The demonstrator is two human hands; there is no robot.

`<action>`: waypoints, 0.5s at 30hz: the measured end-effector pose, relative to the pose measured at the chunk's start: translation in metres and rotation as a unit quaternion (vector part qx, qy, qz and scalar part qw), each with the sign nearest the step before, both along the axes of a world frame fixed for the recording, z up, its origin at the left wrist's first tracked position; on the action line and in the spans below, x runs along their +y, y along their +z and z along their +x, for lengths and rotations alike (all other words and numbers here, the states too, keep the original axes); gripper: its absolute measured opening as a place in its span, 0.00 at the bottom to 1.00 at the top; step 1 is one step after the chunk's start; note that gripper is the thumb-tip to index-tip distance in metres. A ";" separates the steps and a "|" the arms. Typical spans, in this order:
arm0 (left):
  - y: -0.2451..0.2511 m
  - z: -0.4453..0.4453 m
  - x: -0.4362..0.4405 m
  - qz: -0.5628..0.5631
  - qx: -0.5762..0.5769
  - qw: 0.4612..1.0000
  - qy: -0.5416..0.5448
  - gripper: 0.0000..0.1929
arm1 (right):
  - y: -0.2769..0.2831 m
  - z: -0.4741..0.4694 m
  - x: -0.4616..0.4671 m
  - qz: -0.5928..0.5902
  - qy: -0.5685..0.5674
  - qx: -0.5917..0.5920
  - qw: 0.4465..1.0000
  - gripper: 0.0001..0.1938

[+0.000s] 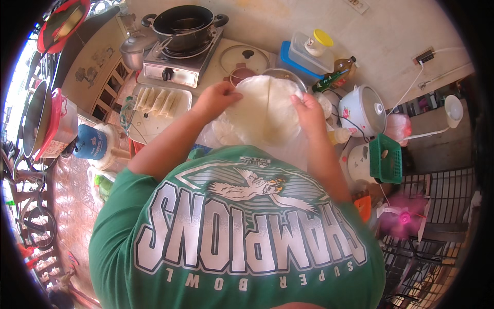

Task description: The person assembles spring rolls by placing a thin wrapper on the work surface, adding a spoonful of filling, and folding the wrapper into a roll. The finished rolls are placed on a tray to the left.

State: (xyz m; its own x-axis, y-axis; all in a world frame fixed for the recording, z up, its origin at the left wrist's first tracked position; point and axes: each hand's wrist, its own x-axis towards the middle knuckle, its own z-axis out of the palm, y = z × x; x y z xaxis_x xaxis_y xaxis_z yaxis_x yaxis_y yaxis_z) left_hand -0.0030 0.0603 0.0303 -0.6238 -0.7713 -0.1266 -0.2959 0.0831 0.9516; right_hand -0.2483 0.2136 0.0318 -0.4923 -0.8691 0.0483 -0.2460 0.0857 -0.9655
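Note:
My left hand [220, 98] pinches the left edge of a thin, pale round wrapper sheet [262, 108]. On the other side, my right hand [310, 112] has its thumb and fingers on the sheet's right edge. Held up between both hands, the sheet has a crease line down from its top. Behind it shows the rim of a metal bowl [289, 72], whose contents are mostly hidden. Clear plastic with pale sheets [224, 133] lies under the lower left of the wrapper. Several filled rolls [158, 101] lie side by side on a white tray [185, 96] to my left.
A black two-handled pot [183, 33] stands on a gas stove [170, 71] at the back left. A glass lid [244, 61] rests beside it. Plastic containers [308, 58], bottles [343, 71], a rice cooker [361, 108] and a green basket [386, 158] line the right. A pink fan [403, 216] spins there.

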 end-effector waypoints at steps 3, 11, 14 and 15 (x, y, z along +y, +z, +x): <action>-0.007 0.007 -0.005 0.099 0.036 0.994 0.027 0.10 | 0.004 -0.008 0.008 -0.010 0.000 -0.078 0.997 0.13; -0.005 -0.004 0.002 0.078 0.030 0.989 -0.124 0.17 | 0.024 0.015 0.012 -0.016 0.032 0.051 0.998 0.13; 0.000 -0.018 0.008 -0.117 -0.024 0.986 -0.115 0.22 | 0.027 0.019 0.012 -0.025 0.067 0.134 0.988 0.13; -0.004 -0.020 0.008 -0.072 -0.029 0.990 -0.117 0.21 | 0.029 0.022 0.012 -0.021 0.065 0.139 0.988 0.13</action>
